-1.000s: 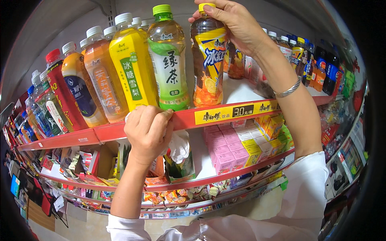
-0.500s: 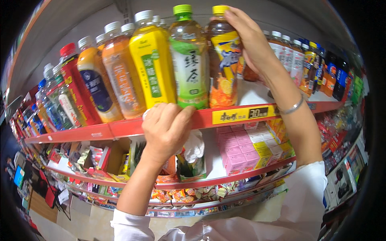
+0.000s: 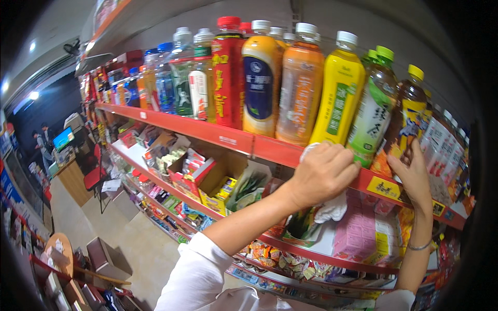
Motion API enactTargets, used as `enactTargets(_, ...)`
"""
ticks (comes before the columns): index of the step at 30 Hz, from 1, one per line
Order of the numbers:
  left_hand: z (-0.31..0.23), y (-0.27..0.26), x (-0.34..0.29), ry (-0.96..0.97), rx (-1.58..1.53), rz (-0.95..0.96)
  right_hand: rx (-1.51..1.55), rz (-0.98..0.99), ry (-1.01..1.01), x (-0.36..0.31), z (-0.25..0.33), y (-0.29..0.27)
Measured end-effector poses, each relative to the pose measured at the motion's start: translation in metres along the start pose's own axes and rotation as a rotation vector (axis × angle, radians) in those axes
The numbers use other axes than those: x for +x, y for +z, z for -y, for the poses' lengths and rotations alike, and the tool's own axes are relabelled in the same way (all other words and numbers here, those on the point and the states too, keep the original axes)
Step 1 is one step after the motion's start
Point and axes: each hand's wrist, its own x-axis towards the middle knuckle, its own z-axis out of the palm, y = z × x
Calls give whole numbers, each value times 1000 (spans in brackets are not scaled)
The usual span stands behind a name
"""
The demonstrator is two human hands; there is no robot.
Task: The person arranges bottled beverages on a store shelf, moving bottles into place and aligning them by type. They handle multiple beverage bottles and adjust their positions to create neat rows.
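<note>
My left hand (image 3: 324, 173) is closed around a crumpled white cloth (image 3: 332, 208) at the red front edge of the top shelf. Part of the cloth shows above the fist, and the rest hangs below. Just behind it stand a yellow drink bottle (image 3: 340, 96) with a white cap and a green tea bottle (image 3: 369, 122) with a green cap. To the right, my right hand (image 3: 415, 173) grips the lower part of a dark iced tea bottle (image 3: 413, 106) with a yellow cap, thumb on its left side and fingers on its right.
More bottles line the top shelf leftward, among them a red-labelled bottle (image 3: 228, 78) and an orange one (image 3: 301, 98). Pink boxes (image 3: 355, 233) and an open carton (image 3: 220, 176) fill the shelf below. A red chair (image 3: 95, 176) and a stool (image 3: 106, 259) stand at the left.
My view has swung left, so the shelf appears farther right. My right hand has gone from the iced tea bottle's cap down to its lower part. My left hand keeps the cloth at the shelf edge.
</note>
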Motion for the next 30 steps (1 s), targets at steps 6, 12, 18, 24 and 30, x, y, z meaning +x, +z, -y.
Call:
enactTargets(6,1,-3,0,-44,-141,11,101,57,50,-1,-4,-2)
enactTargets(12,19,-36,5,-225,-181,-49,123,77,30,-6,3,3)
enactTargets(18,16,-48,-3,-724,-317,-315,-152,116,-143,0,3,-4)
enactTargets(24,9,4,2,-721,132,-340,-154,139,-153,6,7,-10)
enactTargets(30,17,-1,-14,-782,153,-340,97,-71,-373,20,-17,30)
